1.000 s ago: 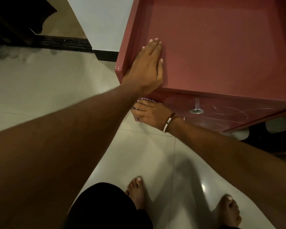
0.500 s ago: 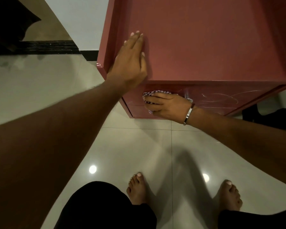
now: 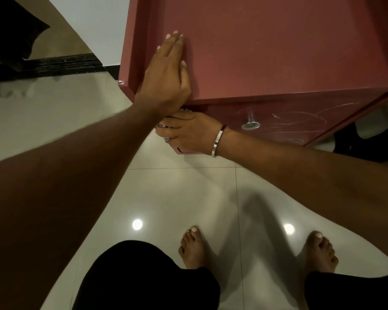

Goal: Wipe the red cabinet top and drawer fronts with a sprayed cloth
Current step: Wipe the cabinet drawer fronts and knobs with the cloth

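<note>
One head-worn view looks steeply down, close over the red cabinet [image 3: 267, 52] and the tiled floor [image 3: 177, 193] below.

Glossy pale floor tiles [image 3: 184, 198] reflect two round ceiling lights. Two bare feet [image 3: 192, 249] stand on them below black trouser legs [image 3: 143, 278]. A dark threshold strip [image 3: 61, 64] meets a white wall [image 3: 103, 23] at upper left.

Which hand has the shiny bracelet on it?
The right hand, the one low on the drawer front holding the cloth. The left hand lies flat on the cabinet top, its wrist bare.
</note>
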The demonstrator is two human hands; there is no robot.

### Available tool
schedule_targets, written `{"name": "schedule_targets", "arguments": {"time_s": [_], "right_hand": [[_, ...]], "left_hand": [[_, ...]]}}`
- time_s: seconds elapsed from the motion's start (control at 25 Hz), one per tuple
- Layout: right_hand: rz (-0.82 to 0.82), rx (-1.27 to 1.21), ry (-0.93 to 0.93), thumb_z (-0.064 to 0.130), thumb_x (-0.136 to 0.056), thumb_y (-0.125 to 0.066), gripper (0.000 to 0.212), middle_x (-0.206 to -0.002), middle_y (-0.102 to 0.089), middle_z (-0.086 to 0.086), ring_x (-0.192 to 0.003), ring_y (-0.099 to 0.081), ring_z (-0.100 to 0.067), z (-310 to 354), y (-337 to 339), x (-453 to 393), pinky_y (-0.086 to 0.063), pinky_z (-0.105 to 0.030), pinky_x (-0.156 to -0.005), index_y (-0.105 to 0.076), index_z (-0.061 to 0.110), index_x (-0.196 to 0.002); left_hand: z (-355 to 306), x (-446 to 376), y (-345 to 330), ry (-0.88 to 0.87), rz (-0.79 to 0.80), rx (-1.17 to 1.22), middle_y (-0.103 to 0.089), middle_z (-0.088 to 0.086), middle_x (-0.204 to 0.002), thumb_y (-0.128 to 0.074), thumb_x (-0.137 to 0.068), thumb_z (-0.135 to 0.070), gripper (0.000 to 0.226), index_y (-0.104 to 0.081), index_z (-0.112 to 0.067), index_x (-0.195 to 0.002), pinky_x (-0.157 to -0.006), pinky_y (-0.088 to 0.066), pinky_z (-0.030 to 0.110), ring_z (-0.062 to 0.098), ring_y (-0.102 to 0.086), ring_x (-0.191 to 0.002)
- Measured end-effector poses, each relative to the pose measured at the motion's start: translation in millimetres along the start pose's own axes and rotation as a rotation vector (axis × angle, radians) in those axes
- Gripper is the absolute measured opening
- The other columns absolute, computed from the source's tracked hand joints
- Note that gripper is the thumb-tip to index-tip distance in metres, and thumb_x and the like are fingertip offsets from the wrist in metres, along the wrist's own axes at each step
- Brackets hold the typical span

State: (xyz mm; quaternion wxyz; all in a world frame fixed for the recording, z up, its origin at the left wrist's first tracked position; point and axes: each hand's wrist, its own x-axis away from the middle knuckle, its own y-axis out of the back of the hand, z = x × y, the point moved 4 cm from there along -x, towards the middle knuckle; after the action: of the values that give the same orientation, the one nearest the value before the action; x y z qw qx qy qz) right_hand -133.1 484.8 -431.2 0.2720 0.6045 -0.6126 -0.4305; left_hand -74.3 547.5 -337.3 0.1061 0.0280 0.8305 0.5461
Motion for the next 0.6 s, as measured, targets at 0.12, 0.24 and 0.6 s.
{"name": "schedule_targets", "arguments": {"time_s": [0.12,0.24,0.6], "right_hand": [[0.003,0.007,-0.037,0.015,-0.079,-0.057,0.026,-0.117,-0.069,0.008,-0.120,-0.059,-0.015,0.9,-10.2,42.4,-0.036,-0.032,-0.110,-0.075,0.025,-0.096],[0.143,0.047,0.002,0.018,-0.073,-0.076,0.015,-0.117,-0.067,0.009,-0.125,-0.053,-0.017,2.9,-21.1,80.4,-0.021,-0.033,-0.113,-0.075,0.026,-0.085],[-0.104,-0.038,-0.075,0.019,-0.085,-0.052,0.026,-0.114,-0.068,0.013,-0.121,-0.056,-0.014,-1.6,-2.4,14.9,-0.036,-0.032,-0.109,-0.076,0.029,-0.089]], "left_hand": [[-0.2,1.1,-0.2,0.009,0.005,-0.004,-0.020,0.006,-0.161,-0.029,-0.099,-0.023,0.056,-0.022,-0.009,-0.153,-0.123,-0.014,0.037,0.018,-0.014,-0.150],[1.2,0.1,-1.6,-0.002,-0.012,-0.007,-0.022,0.006,-0.161,-0.030,-0.098,-0.022,0.057,-0.024,-0.009,-0.153,-0.122,-0.016,0.039,0.019,-0.016,-0.149],[0.8,-1.0,-0.5,-0.022,-0.036,0.001,-0.025,0.009,-0.159,-0.030,-0.098,-0.020,0.055,-0.027,-0.008,-0.152,-0.122,-0.017,0.039,0.021,-0.018,-0.149]]}}
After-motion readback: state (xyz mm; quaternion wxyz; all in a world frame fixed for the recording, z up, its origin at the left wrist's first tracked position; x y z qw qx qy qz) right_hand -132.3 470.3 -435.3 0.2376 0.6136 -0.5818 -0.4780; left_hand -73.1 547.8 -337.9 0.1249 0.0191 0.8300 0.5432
